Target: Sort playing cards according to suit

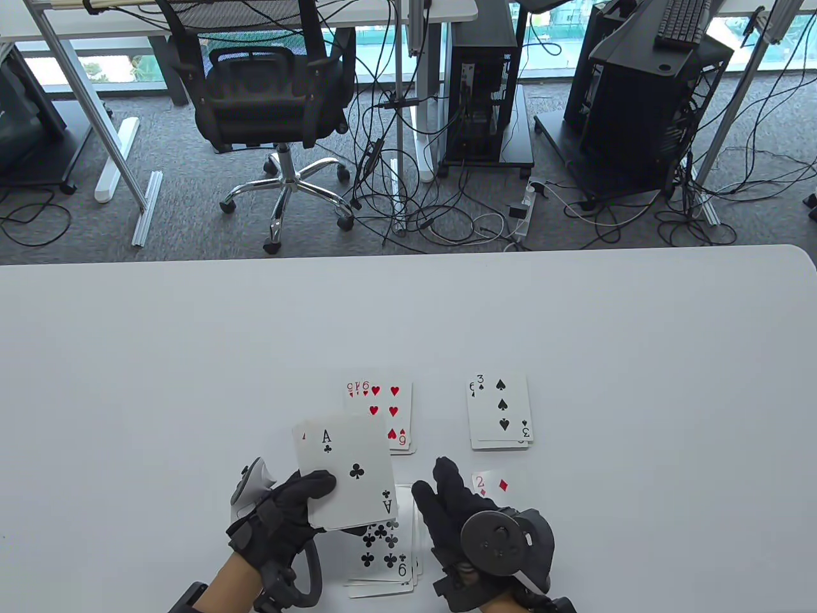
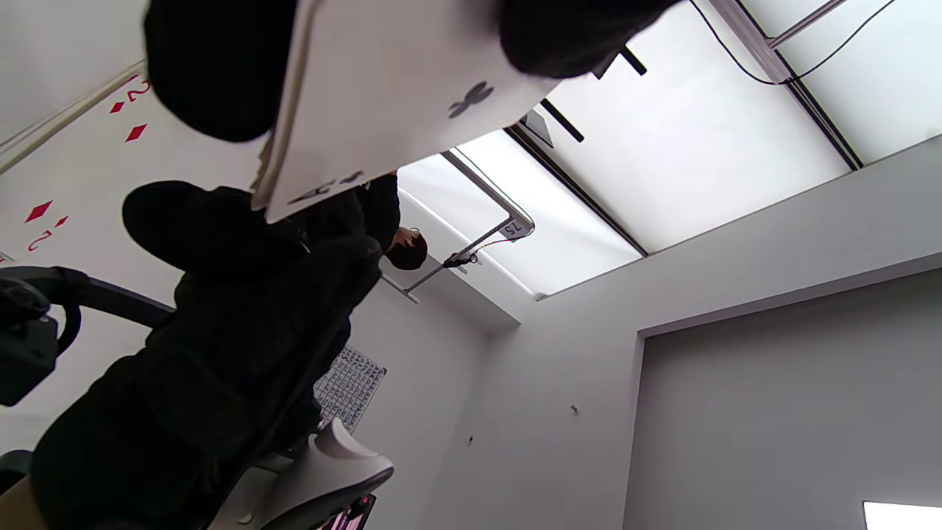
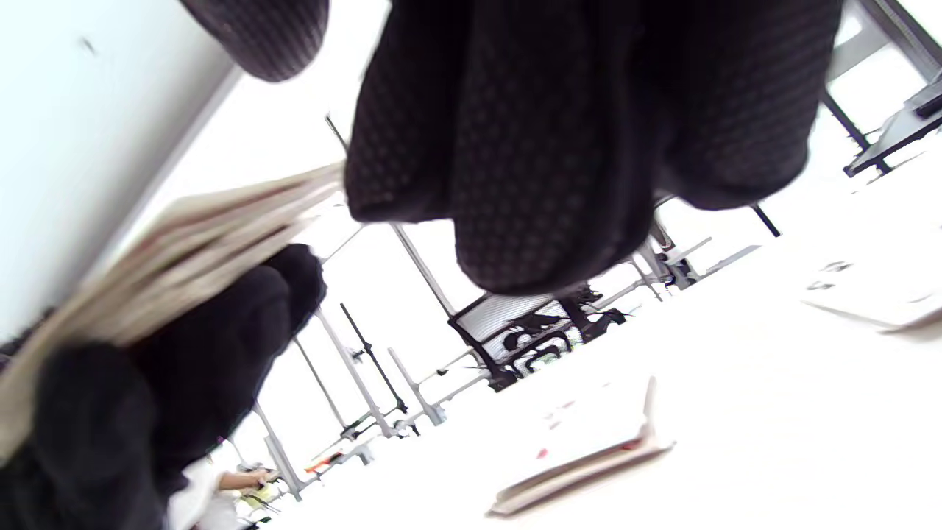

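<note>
The left hand (image 1: pixel 281 511) grips the deck (image 1: pixel 344 472), ace of clubs face up (ready to deal). The right hand (image 1: pixel 459 511), fingers relaxed and empty, hovers above the clubs pile (image 1: pixel 383 555) at six o'clock, likely to take the ace.

Table (image 1: pixel 191 357): four piles at its near middle.
Hearts pile (image 1: pixel 389 408): far left.
Spades pile (image 1: pixel 501 415): far right, apart from hearts.
Diamond two (image 1: pixel 501 483): nearer than spades, just right of the right hand (image 1: pixel 472 530).
Clubs pile (image 1: pixel 386 552): nearest, between the hands.
Held stack (image 1: pixel 348 472): in the left hand (image 1: pixel 281 517), above clubs, overlapping hearts.
</note>
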`<state>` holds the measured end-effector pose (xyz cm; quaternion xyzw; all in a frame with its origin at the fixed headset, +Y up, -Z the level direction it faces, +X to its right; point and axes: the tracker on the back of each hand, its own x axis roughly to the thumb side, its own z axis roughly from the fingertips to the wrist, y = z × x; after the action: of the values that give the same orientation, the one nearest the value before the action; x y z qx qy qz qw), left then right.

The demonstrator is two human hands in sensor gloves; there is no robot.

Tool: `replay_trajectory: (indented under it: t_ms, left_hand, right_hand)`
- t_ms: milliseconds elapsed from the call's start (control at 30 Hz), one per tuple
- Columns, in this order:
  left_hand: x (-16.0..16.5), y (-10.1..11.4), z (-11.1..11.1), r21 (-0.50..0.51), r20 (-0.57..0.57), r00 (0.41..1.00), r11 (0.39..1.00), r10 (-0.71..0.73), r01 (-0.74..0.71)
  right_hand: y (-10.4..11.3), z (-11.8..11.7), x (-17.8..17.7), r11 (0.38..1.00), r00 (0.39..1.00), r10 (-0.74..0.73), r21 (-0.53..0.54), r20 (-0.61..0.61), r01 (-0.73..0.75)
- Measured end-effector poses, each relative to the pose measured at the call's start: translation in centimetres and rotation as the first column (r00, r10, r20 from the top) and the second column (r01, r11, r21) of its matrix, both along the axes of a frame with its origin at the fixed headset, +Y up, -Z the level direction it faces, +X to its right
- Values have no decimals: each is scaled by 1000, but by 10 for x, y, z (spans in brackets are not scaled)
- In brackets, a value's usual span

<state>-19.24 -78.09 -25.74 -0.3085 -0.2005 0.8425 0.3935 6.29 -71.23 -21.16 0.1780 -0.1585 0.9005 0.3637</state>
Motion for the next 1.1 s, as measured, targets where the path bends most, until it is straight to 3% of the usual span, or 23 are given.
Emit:
replay_trajectory:
  t_ms: [400,633,933,1100]
  left_hand:
    - [16,0,8,29,79,996,999,-46,44]
    - [18,2,8,50,99,994,998,-44,39]
    - [13,1,5,48,57,997,998,-44,41]
    - [7,1,1,35,27,1000,999,-8,7]
  right_hand:
    - [-8,4,-19,999,994,-11,-47,-109,5]
    - [-10,2,-15,979,981,-175,-119,-79,165]
    - [-16,-5,-4,970,979,-203,-140,-11,200]
    - [-21,-13,12,932,948,-315,-174,56,319]
